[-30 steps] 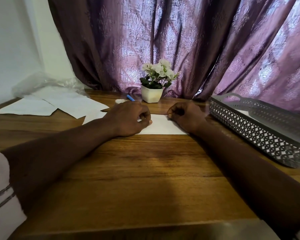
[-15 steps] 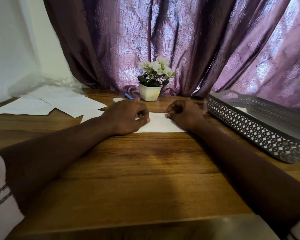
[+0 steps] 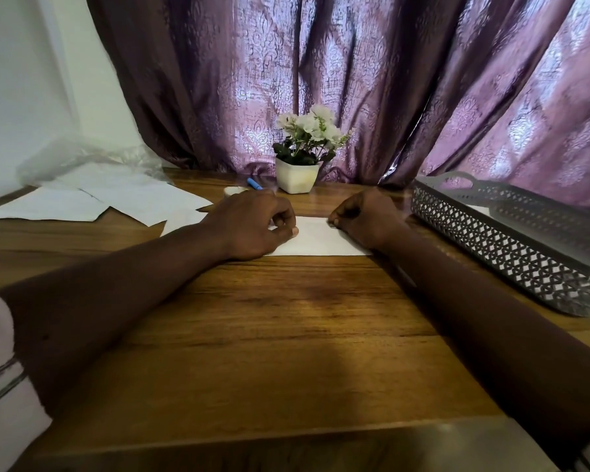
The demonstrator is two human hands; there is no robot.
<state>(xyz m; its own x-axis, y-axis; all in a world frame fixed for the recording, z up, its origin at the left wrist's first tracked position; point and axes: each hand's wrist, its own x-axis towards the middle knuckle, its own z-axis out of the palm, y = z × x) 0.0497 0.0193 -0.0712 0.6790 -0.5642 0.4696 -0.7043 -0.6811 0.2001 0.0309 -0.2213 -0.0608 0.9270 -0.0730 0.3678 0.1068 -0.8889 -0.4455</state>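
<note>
A white sheet of paper (image 3: 315, 238) lies flat on the wooden table (image 3: 286, 335), in front of the flower pot. My left hand (image 3: 252, 226) rests on the sheet's left part with its fingers curled, and the thumb and forefinger pinch the paper. My right hand (image 3: 365, 219) sits on the right part, fingers curled inward and pinching the sheet near its far edge. Both forearms stretch across the table. The paper under the hands is hidden.
A small white pot of white flowers (image 3: 298, 175) stands behind the paper against a purple curtain (image 3: 355, 80). A blue pen (image 3: 253, 183) and a small white round object (image 3: 235, 191) lie left of it. Loose sheets (image 3: 92, 202) and clear plastic (image 3: 82, 155) are at far left. A grey perforated tray (image 3: 504, 240) is at right.
Both hands stay on the sheet in nearly the same place. The view has shifted slightly; no clear movement of the paper.
</note>
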